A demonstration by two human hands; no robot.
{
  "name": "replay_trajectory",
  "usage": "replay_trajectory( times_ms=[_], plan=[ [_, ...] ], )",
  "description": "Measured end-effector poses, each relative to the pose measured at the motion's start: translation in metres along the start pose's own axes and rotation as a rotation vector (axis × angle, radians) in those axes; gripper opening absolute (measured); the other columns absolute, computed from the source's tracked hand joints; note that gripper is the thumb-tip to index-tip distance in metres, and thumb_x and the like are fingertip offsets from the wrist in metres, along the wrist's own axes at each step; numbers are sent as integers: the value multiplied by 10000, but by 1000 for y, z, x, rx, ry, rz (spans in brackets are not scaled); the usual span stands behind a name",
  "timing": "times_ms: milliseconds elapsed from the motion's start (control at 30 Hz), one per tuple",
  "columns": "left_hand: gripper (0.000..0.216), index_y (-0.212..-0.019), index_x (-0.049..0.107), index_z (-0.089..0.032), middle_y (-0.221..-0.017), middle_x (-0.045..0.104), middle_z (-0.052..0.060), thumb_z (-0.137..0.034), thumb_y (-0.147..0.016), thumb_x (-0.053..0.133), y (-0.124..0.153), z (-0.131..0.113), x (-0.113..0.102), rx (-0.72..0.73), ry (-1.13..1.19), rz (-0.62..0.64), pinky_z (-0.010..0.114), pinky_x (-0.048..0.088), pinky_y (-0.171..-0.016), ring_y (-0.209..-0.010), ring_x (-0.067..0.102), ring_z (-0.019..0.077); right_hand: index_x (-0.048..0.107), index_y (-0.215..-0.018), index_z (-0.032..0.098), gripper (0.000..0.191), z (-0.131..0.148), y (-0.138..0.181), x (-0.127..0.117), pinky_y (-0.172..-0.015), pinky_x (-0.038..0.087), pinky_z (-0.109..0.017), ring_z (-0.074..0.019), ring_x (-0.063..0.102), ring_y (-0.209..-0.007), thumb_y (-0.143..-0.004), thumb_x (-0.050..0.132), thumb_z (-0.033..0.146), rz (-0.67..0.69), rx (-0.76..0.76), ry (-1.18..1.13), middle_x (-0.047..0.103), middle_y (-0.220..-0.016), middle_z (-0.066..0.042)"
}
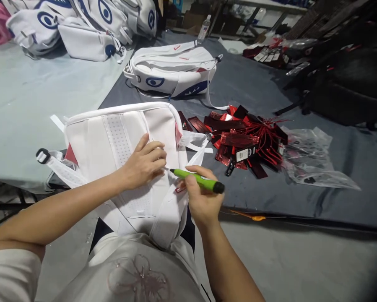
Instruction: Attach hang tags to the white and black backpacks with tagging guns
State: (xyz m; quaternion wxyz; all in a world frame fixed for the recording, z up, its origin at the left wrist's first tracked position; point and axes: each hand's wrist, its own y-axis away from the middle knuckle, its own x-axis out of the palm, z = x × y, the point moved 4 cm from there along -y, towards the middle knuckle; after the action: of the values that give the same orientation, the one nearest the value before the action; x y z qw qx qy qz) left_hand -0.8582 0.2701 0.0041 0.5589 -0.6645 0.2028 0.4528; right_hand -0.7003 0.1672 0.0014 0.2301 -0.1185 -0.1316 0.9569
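A white backpack point(95, 140) stands with its padded back panel facing me, its lower end against my lap. My left hand point(146, 163) rests on that panel, thumb apart and fingers slightly bent, with no separate object visible in it. My right hand point(204, 201) is closed around a green pen-shaped tool point(196, 180) with a black end. Its thin tip points left, close to my left fingertips. Whether the tip touches the fabric I cannot tell. White shoulder straps point(167, 214) hang down the near side.
Another white backpack point(175, 69) lies behind on the dark table cover point(248, 197). Red and black tags point(238, 138) with red strings are piled at right, beside a clear plastic bag point(317, 163). More white bags point(84, 40) stand far left, black bags point(348, 84) far right, a bottle point(204, 29) behind.
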Motion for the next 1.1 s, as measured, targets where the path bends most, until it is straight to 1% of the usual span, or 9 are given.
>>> replay_trajectory(
  times_ms=[133, 233, 300, 400, 467, 567, 667, 900, 1100],
  plan=[
    [77, -906, 602, -216, -1066, 674, 0, -252, -948, 549, 2, -3, 3, -11, 12, -14, 548, 99, -1281, -1300, 497, 216, 697, -1086, 220, 249, -4, -7, 9, -723, 554, -327, -179, 713, -732, -888, 668, 369, 24, -27, 241, 746, -880, -22],
    [108, -910, 613, -203, -1104, 675, 24, -209, -959, 517, 3, -2, 6, -46, 5, -4, 580, 187, -1257, -1334, 478, 240, 704, -1035, 229, 223, 0, -13, 17, -777, 540, -327, -190, 707, -825, -868, 690, 377, 142, -74, 358, 751, -951, -25],
    [120, -890, 612, -197, -1084, 681, 27, -212, -962, 516, 4, -1, 7, -59, 17, -30, 581, 219, -1247, -1326, 488, 248, 691, -950, 220, 191, 0, -16, 19, -714, 530, -308, -174, 684, -747, -870, 681, 394, 138, -52, 371, 732, -852, -9],
    [114, -871, 602, -203, -1064, 682, 11, -218, -957, 529, 8, -1, 9, -46, 58, -90, 562, 164, -1271, -1320, 496, 229, 632, -814, 204, 243, -5, -18, 14, -543, 476, -270, -134, 585, -531, -890, 630, 434, -48, 56, 289, 633, -636, 31],
    [109, -885, 605, -213, -1075, 678, 0, -218, -961, 526, 11, 0, 11, -41, 51, -104, 534, 114, -1288, -1338, 484, 206, 613, -793, 201, 262, -8, -18, 14, -498, 451, -259, -125, 551, -486, -883, 631, 446, -113, 84, 248, 599, -592, 44],
    [126, -902, 616, -223, -1081, 675, -9, -239, -975, 514, 13, 1, 14, -44, -2, -85, 508, 97, -1296, -1348, 479, 191, 634, -808, 200, 240, -10, -19, 22, -522, 458, -255, -122, 564, -521, -878, 653, 429, -75, 28, 276, 618, -626, 38],
    [156, -913, 625, -224, -1086, 668, 4, -243, -985, 488, 12, 3, 17, -60, 27, -47, 528, 138, -1289, -1352, 475, 202, 642, -802, 202, 239, -13, -21, 27, -545, 465, -263, -124, 562, -548, -880, 661, 427, -54, -13, 339, 625, -648, 28],
    [218, -910, 645, -246, -1095, 637, 8, -255, -981, 440, 10, 10, 26, -165, 170, 86, 513, 178, -1274, -1338, 464, 193, 623, -803, 206, 257, -24, -26, 32, -529, 447, -278, -131, 548, -516, -883, 654, 448, -50, 15, 339, 597, -601, 36],
    [244, -895, 653, -241, -1070, 618, 3, -257, -974, 422, 8, 14, 28, -193, 234, 89, 529, 183, -1268, -1311, 474, 195, 623, -826, 209, 253, -27, -25, 35, -541, 446, -289, -138, 569, -535, -889, 652, 452, -42, 43, 317, 614, -629, 30]
  ],
)
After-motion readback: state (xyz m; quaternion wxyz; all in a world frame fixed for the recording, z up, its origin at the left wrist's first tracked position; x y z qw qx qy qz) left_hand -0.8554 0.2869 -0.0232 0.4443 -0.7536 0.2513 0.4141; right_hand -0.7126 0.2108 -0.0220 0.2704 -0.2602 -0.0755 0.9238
